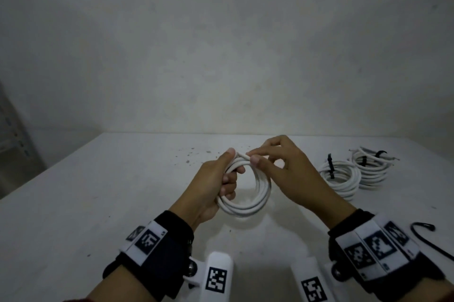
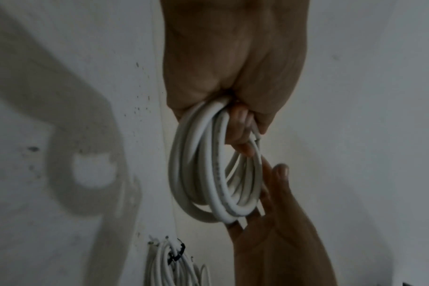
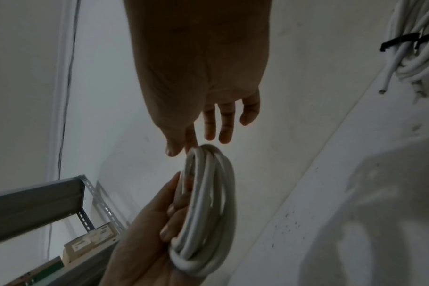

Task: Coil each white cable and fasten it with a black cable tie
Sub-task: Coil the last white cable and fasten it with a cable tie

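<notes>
Clamped round the left side of the white cable coil (image 1: 245, 188), my left hand (image 1: 216, 186) holds it just above the tabletop (image 1: 98, 203) at centre frame, fingers curled through the ring. At the coil's top my right hand (image 1: 282, 166) pinches the cable end between thumb and forefinger, other fingers relaxed. Right of centre I see two tied coils (image 1: 344, 176) touching each other, and a loose black cable tie (image 1: 430, 240) at lower right.
</notes>
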